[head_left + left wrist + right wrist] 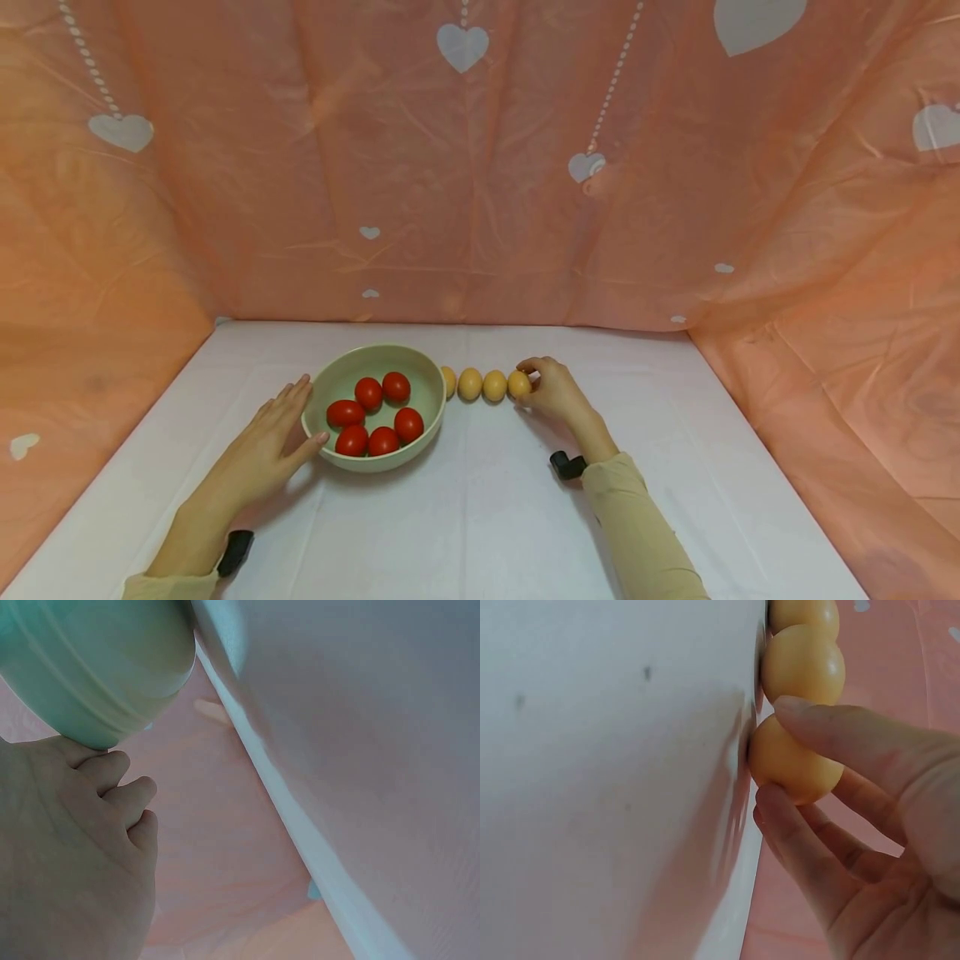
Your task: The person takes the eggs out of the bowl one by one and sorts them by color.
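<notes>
A pale green bowl (375, 468) stands left of centre on the white tabletop, with several red tomatoes (383, 441) lying inside. My left hand (255, 454) is at the bowl's left side, its fingers extended along the outer wall and the thumb at the rim. In the left wrist view, the fingers reach the underside curve of the bowl (97, 667). Right of the bowl runs a row of several yellow eggs (470, 384); the leftmost is partly hidden behind the rim. With thumb and fingers, my right hand (553, 390) pinches the rightmost egg (791, 761), which appears to rest on the table.
White cloth covers the table (480, 533). An orange-pink curtain (480, 192) with white hearts encloses the back and both sides. Black wrist devices (567, 465) sit at both sleeves.
</notes>
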Demonstrator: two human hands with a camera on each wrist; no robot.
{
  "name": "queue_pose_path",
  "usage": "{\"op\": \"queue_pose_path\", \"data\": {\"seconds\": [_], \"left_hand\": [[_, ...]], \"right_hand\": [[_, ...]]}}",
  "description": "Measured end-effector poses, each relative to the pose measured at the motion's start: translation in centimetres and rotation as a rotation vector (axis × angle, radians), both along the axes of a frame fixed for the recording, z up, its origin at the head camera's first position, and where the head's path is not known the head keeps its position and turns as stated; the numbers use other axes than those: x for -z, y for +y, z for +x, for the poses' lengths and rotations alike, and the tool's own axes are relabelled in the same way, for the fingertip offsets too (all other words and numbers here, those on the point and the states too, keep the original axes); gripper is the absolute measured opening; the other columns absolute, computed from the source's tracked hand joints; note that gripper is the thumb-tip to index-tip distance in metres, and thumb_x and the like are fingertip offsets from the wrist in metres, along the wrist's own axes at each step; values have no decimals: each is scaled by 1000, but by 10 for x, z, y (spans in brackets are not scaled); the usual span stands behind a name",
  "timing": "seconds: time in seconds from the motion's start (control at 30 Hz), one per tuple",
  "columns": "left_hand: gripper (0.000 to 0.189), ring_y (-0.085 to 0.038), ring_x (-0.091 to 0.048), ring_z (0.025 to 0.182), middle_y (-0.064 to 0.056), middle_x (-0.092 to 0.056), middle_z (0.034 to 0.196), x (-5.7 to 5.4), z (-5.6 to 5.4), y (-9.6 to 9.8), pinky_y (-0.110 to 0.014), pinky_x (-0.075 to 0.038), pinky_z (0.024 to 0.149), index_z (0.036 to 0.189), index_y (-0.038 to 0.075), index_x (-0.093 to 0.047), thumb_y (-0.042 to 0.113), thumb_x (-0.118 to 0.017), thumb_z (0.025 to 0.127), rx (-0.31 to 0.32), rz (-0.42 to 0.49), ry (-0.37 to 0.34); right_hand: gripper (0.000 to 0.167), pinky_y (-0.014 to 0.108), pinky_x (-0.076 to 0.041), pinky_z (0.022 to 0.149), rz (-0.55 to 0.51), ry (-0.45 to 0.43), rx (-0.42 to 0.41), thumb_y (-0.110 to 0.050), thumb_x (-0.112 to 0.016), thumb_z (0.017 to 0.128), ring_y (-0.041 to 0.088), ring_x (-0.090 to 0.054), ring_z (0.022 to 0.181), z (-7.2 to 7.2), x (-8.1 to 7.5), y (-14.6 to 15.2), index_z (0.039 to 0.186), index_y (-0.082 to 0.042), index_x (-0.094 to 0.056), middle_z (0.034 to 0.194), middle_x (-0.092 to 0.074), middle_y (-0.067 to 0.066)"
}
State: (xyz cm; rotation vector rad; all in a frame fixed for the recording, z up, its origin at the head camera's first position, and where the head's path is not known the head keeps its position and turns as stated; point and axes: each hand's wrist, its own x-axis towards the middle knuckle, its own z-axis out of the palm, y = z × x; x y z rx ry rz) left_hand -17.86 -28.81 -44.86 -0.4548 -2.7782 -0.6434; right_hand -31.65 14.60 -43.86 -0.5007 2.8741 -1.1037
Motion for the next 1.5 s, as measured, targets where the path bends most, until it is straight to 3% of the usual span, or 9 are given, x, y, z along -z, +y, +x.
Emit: {"op": "queue_pose_path", "data": {"seconds": [0.27,0.7,0.97,1.23,1.5], "left_hand": [[86,-46,-27,153,-23,-28,168,1,2,-1,-35,-3,131,162,-3,-28,41,-67,100,6,1,17],[87,-47,-25,153,-22,-24,169,-5,5,-1,-50,-11,130,162,-3,-26,43,-66,101,-9,9,-25],[87,-47,-24,154,-21,-25,169,-5,3,0,-50,-13,130,162,-3,-28,45,-66,100,-5,2,-33],[88,-48,-23,153,-22,-24,170,-9,0,-1,-55,-16,128,161,-5,-27,46,-66,100,2,-9,-42],[88,-49,-24,153,-25,-25,168,-10,-2,0,-62,-19,126,160,-7,-29,46,-66,100,18,15,-47]], "right_hand": [[55,41,-61,88,16,11,-3,-2,-88,78,30,-70,102,3,0,0,129,2,-67,122,-65,20],[59,44,-61,90,12,40,-29,-6,-88,78,34,-70,105,6,-8,1,132,3,-66,128,-64,23],[56,47,-60,92,-74,169,-44,-2,-82,80,40,-66,110,13,-19,-5,133,2,-65,131,-63,23],[50,42,-61,91,-143,316,-183,-6,-80,89,39,-69,108,18,-39,-38,135,2,-63,132,-65,20],[47,34,-61,92,-86,318,-384,-5,-75,93,33,-69,108,19,-56,-77,139,0,-61,136,-64,18]]}}
